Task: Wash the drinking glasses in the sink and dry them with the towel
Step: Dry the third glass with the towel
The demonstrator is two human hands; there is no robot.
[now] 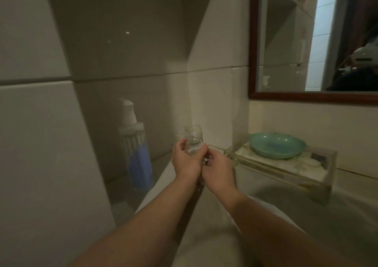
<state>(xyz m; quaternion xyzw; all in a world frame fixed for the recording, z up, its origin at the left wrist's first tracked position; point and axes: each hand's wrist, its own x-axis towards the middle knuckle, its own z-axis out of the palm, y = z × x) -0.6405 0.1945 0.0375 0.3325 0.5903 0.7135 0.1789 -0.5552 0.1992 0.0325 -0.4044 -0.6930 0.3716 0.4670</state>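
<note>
A small clear drinking glass (193, 137) is held up over the left rim of the sink (286, 209), near the tiled corner. My left hand (185, 161) grips its lower part, fingers curled round the glass. My right hand (217, 169) comes in from the right and pinches the base or stem just below. Reflections make a second glass outline behind the first; whether that is another glass I cannot tell. No towel shows in view.
A clear bottle with a white pump and blue liquid (136, 144) stands on the ledge at left. A teal soap dish (277, 145) sits on a glass shelf (286, 170) at right, below a wood-framed mirror (254, 62).
</note>
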